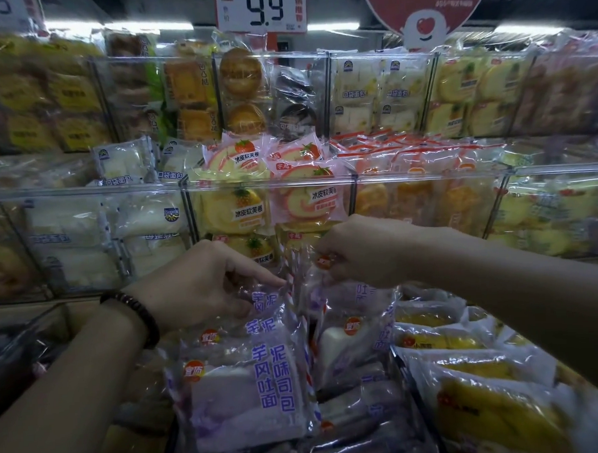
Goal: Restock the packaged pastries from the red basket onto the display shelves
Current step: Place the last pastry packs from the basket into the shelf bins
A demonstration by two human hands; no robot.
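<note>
Several purple taro toast packs (246,393) stand in the lowest clear bin, front pack facing me. My left hand (197,285), with a bead bracelet on the wrist, pinches the top edge of a rear taro pack (265,301). My right hand (363,251) grips the top of another taro pack (346,330) to the right of it. Both hands hover just in front of the middle shelf bin of pink and yellow roll cakes (269,207). No red basket is in view.
Clear acrylic bins (323,180) hold white pocket bread (85,228) on the left and orange cakes (423,193) on the right. Yellow banana-style packs (487,406) fill the lower right bin. A 9.9 price sign (264,8) hangs above the top shelf.
</note>
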